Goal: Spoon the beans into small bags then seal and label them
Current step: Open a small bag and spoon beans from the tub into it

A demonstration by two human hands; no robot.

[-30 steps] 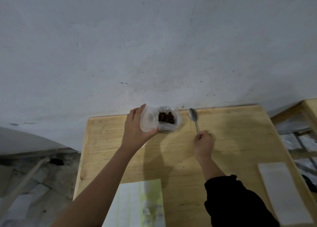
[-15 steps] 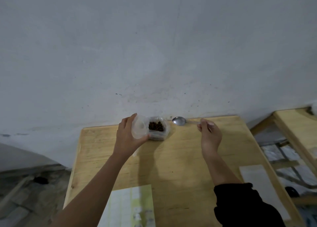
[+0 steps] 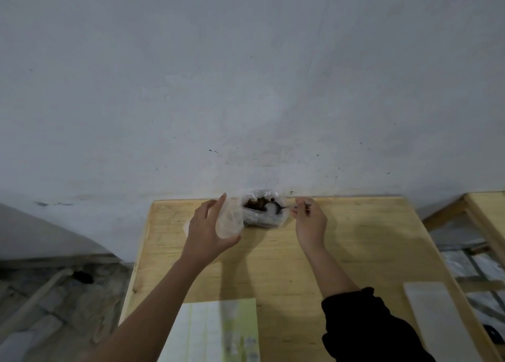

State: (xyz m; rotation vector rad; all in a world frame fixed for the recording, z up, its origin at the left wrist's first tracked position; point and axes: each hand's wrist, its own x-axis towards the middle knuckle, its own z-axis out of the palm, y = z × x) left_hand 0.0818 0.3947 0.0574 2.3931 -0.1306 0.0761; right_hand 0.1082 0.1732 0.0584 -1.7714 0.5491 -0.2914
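Note:
A clear plastic container of dark brown beans stands at the far edge of the wooden table, against the wall. My left hand holds a small clear bag open just left of the container. My right hand grips the handle of a metal spoon. The spoon's bowl rests inside the container, on the beans at its right side.
A white and green label sheet lies at the near edge of the table. A white strip of paper lies near the table's right edge. A second wooden table stands to the right, with a gap between. The grey wall rises right behind the table.
The spoon swung from beside the container, pointing left, into the beans. My left hand with the bag stayed next to the container, its fingers now spread wider. The camera tilted a little.

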